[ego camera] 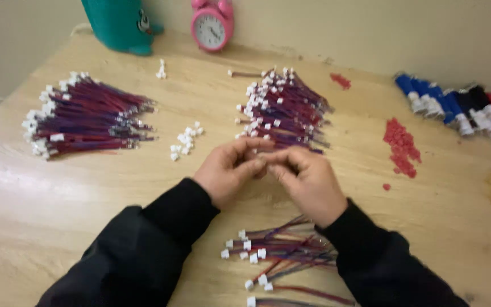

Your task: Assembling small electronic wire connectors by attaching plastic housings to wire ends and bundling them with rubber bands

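Left hand (227, 170) and right hand (305, 179) meet mid-bench (86, 187), fingers pinched together on something small, too hidden to name; wire pile (282, 111) just beyond; looks like fitting work, needing fine alignment.

Head cam, steep down, near table (86, 187)

**Things around your fingers on the wooden table**

Far up from your fingers you see a pink alarm clock (212, 25) and a teal container (121, 24) at the wall. To the far right of your fingers lie blue, black and red spools (456, 105). Between them and your fingers there is a heap of small red pieces (402, 146), and a smaller red heap (341, 81) above it.
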